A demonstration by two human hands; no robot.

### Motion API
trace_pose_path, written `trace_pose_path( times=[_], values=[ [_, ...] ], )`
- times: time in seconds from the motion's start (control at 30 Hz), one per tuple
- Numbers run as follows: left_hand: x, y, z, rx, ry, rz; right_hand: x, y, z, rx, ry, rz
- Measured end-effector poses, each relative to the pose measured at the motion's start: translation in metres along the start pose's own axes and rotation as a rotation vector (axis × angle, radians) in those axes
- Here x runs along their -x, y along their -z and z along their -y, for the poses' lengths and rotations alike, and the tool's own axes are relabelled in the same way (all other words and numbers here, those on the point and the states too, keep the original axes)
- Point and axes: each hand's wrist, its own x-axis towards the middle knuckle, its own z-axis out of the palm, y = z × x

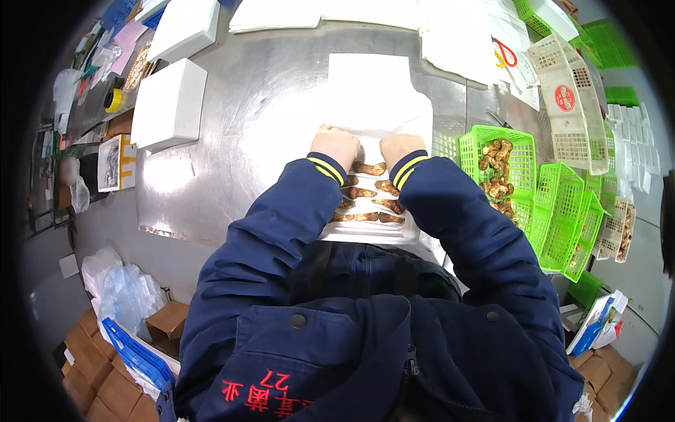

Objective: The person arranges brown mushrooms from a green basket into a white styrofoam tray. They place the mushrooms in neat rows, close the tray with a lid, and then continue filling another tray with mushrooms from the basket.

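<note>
A white foam box [369, 237] stands close before me, lined with white sheets. Brown mushrooms [363, 193] lie inside it in rows, with folds of the lining between them. At the far part of the rows, my left hand [337, 143] is curled against the white sheet [369, 89], left of one mushroom [370, 168]. My right hand [402, 147] is curled on the sheet to the right of that mushroom. The fingertips of both hands are hidden, so whether they pinch the sheet cannot be seen.
Green plastic baskets [553, 221], one holding mushrooms [495, 158], stand at the right beside a whitish crate [567, 105]. White foam boxes [170, 105] are at the left of the steel table [232, 95]. Stacked white sheets [369, 11] and red-handled scissors [506, 53] lie at the far side.
</note>
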Motion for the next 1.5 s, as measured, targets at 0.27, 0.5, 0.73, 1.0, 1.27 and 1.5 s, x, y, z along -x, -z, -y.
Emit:
trace_pose_path(
  times=[0.27, 0.5, 0.73, 1.0, 1.27, 1.5],
  values=[
    [-0.012, -0.007, -0.002, 0.023, -0.023, 0.129, -0.016, -0.007, 0.0, 0.035, -0.004, 0.114],
    [0.015, -0.012, -0.01, 0.052, -0.054, -0.234, 0.017, -0.001, -0.004, 0.102, 0.081, -0.167],
    [0.029, -0.022, -0.014, -0.038, -0.042, -0.022, 0.028, -0.004, 0.022, 0.051, 0.028, 0.094],
    [0.033, -0.024, -0.004, -0.051, -0.167, -0.059, 0.021, -0.035, 0.034, 0.022, 0.023, 0.144],
    [0.047, -0.029, -0.01, -0.076, -0.065, -0.132, 0.104, -0.03, 0.021, -0.323, 0.183, -0.545],
    [0.06, -0.011, -0.013, 0.237, -0.013, -0.261, 0.204, -0.044, -0.151, -0.293, -0.586, -0.224]
  ],
)
